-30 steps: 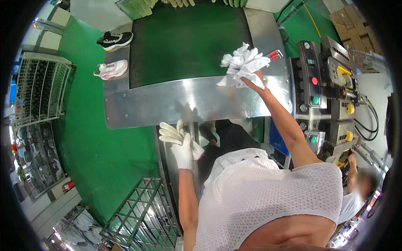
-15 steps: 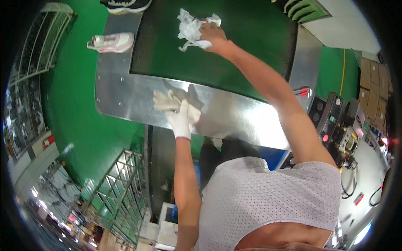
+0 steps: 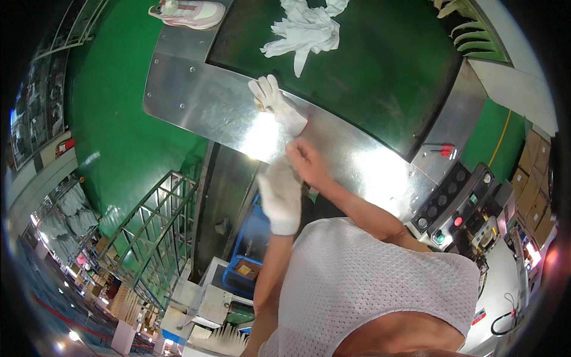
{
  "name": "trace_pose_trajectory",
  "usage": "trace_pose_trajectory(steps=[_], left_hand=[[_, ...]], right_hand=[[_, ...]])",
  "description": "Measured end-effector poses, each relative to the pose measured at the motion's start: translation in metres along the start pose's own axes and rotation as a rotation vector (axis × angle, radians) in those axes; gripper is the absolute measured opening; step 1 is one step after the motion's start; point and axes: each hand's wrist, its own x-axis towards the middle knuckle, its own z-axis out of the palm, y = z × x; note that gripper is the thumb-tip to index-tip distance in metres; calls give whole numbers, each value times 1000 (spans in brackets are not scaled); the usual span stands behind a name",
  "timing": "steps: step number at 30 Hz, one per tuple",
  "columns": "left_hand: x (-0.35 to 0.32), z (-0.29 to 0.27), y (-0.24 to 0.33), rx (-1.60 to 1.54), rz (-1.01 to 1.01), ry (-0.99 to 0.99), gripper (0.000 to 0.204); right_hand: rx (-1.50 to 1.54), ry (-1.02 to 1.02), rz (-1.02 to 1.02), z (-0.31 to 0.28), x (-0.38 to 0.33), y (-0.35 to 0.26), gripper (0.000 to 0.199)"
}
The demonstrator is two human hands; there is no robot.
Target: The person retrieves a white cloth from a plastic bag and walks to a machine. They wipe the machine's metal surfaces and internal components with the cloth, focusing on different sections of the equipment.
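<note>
Head view, glove pile [image 3: 306, 30], pink shoe [image 3: 189, 12], control panel [image 3: 455, 208]

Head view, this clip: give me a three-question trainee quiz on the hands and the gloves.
1. True or false: the left hand wears a white glove.
2. The bare right hand pinches the cuff of: A) a loose white glove B) a shoe C) a red tool.
3. Where does the pile of white gloves lie?

Key: 1 true. 2 A. 3 On the dark green belt, beyond the steel plate.
</note>
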Motion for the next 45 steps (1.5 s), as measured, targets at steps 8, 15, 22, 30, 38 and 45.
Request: trace_pose_trajectory(steps=[8, 15, 22, 30, 38, 45], left_hand=[[-51, -31, 7, 154, -83, -151, 66], [-112, -57, 49, 93, -15, -365, 63], [-157, -32, 80, 421, 276, -511, 73], [-173, -152, 22, 307, 26, -172, 52], [29, -109, 33, 1228, 708, 38, 44], [178, -93, -20, 1531, 909, 164, 28]], right_hand=[[-277, 54, -123, 18, -52, -3, 33], [-297, -232, -193, 45, -62, -27, 40], [-667, -19, -717, 75, -30, -54, 40], [-981, 60, -951, 67, 105, -60, 43], [-983, -327, -660, 2, 155, -2, 23], [-1108, -128, -646, -38, 110, 38, 57]])
